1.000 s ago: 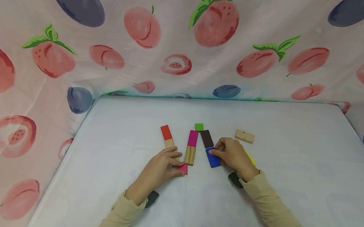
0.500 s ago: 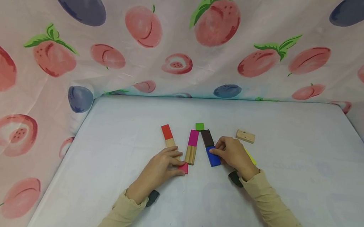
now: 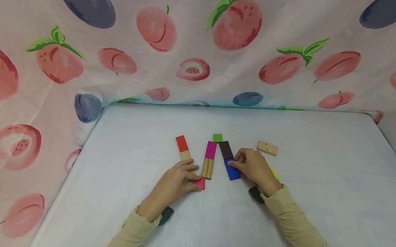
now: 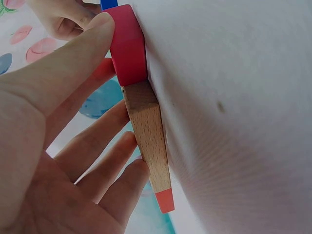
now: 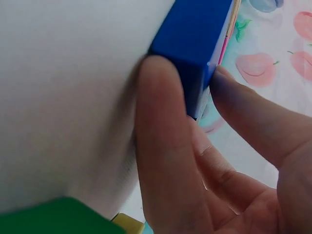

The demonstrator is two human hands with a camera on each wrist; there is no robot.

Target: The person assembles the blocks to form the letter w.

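Note:
My left hand pinches a pinkish-red block between thumb and index finger. Its other fingertips lie along a plain wooden block, which joins an orange-red block in one slanting row. My right hand holds a blue block between thumb and fingers, its far end against a dark brown block. Between the hands, a magenta block and a striped wooden block stand end to end. A small green block touches the brown one's far end.
A light wooden block lies beyond my right hand. A yellow block is partly hidden under that hand. In the right wrist view a green surface shows low at the left. Fruit-patterned cloth rises behind the white table.
The blue block has slid slightly away from me, and the gap to the dark brown block has closed. My left hand has stayed in place on the pinkish-red block.

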